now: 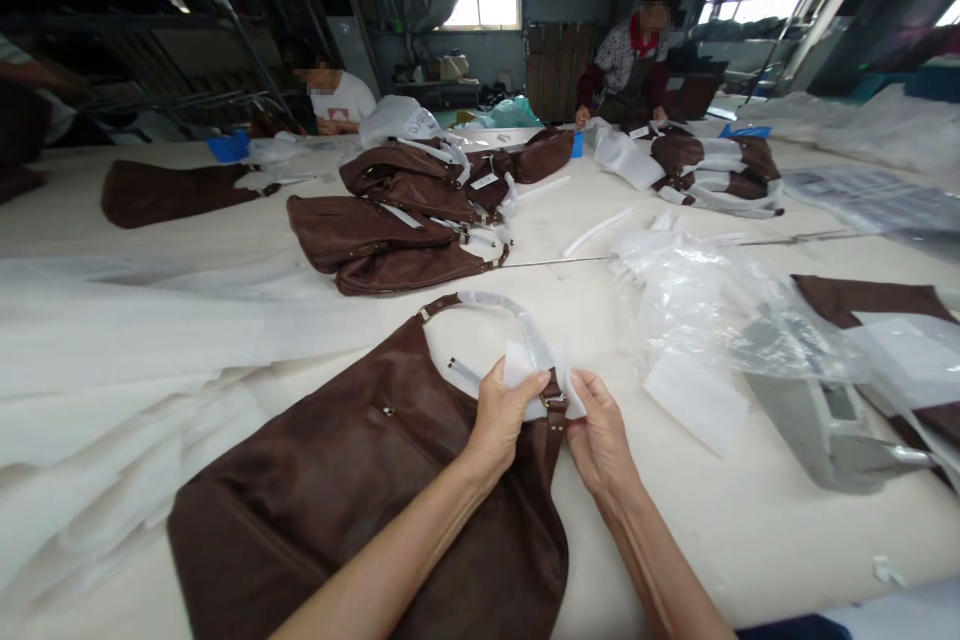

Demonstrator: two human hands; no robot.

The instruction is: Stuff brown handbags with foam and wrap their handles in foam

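A dark brown handbag point(330, 480) lies on the pale table in front of me. Its curved handle point(510, 308) is wrapped in white padding. A small white sheet of wrapping paper point(521, 360) sits behind the strap's metal ring point(553, 402), at the handle's right end. My left hand point(504, 412) pinches the paper's left side, thumb on top beside the strap. My right hand point(598, 428) holds the paper's right edge between thumb and fingers. Both hands are closed, one on each side of the strap.
Several brown handbags point(405, 210) lie heaped beyond mine. Crumpled clear plastic bags point(705, 290) and a grey tape dispenser point(832, 430) are to the right. White sheeting point(150, 340) covers the left. Two people work across the table, one handling a wrapped bag point(712, 165).
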